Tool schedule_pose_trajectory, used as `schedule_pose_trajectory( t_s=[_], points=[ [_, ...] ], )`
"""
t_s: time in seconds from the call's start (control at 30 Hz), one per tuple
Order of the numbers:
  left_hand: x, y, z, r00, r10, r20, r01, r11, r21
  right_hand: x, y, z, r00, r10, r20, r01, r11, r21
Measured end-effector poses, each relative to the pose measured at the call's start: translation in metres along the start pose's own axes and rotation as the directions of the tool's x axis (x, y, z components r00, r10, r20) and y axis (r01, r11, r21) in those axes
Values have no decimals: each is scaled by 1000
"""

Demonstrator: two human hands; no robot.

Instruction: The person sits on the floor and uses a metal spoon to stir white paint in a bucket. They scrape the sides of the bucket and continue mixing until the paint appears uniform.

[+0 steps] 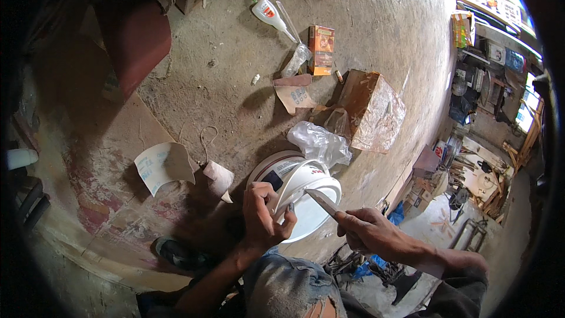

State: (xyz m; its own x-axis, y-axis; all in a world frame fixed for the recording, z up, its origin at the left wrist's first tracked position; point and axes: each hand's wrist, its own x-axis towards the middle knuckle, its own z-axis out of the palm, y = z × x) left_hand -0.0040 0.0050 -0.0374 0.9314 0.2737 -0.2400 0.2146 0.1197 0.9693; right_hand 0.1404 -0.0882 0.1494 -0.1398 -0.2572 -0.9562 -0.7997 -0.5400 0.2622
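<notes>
In front of my knees is a white plastic tub [312,215] with its open, pale inside facing up. My left hand [268,215] is closed on the near-left side of its curved white rim, which arches up over the opening. From the right, my right hand [368,232] grips a knife [322,201] by its handle. The flat grey blade points up and left, its tip at the tub's rim by my left fingers. Whether the blade cuts into the plastic or only touches it, I cannot tell. Crumpled clear plastic [321,143] lies just beyond the tub.
Beyond the tub stand a worn cardboard box [376,112] and an orange carton [322,50], with a white glue bottle [269,13] farther off. Sandpaper pieces [163,168] and a dusty pinkish roll [219,179] lie to the left. Assorted clutter [482,182] fills the right.
</notes>
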Motion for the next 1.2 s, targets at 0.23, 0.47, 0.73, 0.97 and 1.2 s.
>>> schedule_pose_trajectory(
  t_s=[0.23, 0.47, 0.73, 0.97, 1.2],
  points=[
    [-7, -4, 2, 997, -40, -60, 27, 979, -201, 12, 1, 2, 997, 72, -27, -68, 987, 147],
    [-12, -3, 4, 998, -25, -53, 19, 994, -108, 49, 69, 45, 959, -242, -148, 272, 935, 229],
    [-5, -2, 2, 992, 77, -98, -77, 997, 7, 65, 85, 47, 957, -159, -244, 249, 880, 405],
    [-1, 13, -4, 947, 310, 82, -318, 876, 363, 16, 57, -5, 842, -494, -218, 300, 763, -572],
    [-7, 6, 1, 981, 174, -85, -144, 948, 285, 7, 39, -3, 666, -745, -27, 360, 352, -864]
  ],
)
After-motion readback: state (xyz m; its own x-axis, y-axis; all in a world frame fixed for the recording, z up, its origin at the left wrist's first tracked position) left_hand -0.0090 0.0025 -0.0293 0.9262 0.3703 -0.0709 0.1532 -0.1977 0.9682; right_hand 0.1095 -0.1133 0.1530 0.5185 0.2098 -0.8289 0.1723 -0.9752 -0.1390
